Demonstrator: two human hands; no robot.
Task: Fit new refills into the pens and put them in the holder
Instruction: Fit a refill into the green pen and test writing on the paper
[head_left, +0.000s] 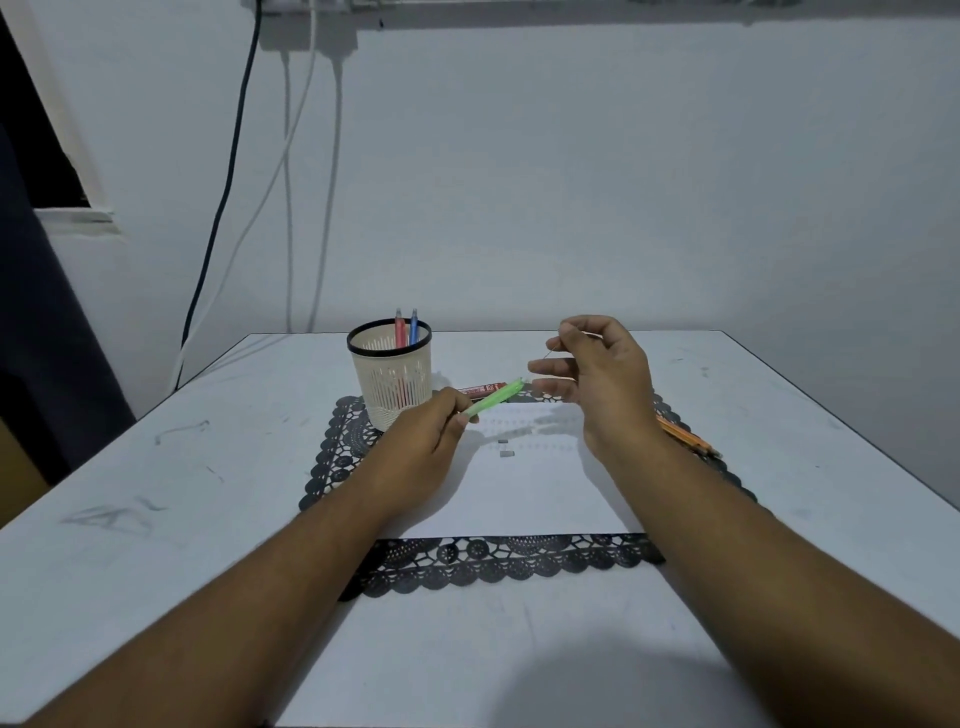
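The white tabletop (156, 519) fills the lower view, its far edge meeting a pale wall and its left and right edges slanting outward toward the viewer; broad bare stretches lie on both sides and in front of the mat. A black lace-edged mat (498, 564) sits at the middle, with a white sheet of paper (519, 499) laid on it, leaving the scalloped border showing along the near, left and right sides. At the mat's far left corner stands the holder (392, 384), a cream mesh cup with a dark rim, upright, with a red pen (399, 327) and a blue pen (414, 326) standing in it side by side. The left hand (426, 447) is raised over the paper just right of the holder, its grip closed round the lower end of a light green pen (493, 398) that slants up and to the right. The right hand (597, 374) hovers just beyond the pen's upper tip, its thumb and forefinger pinching a thin refill (555, 347). A red packet (480, 389) lies flat behind the green pen. Orange pencils (685, 436) lie on the mat's right side, partly hidden by the right wrist. Two small grey pieces (504, 448) rest on the paper between the hands.
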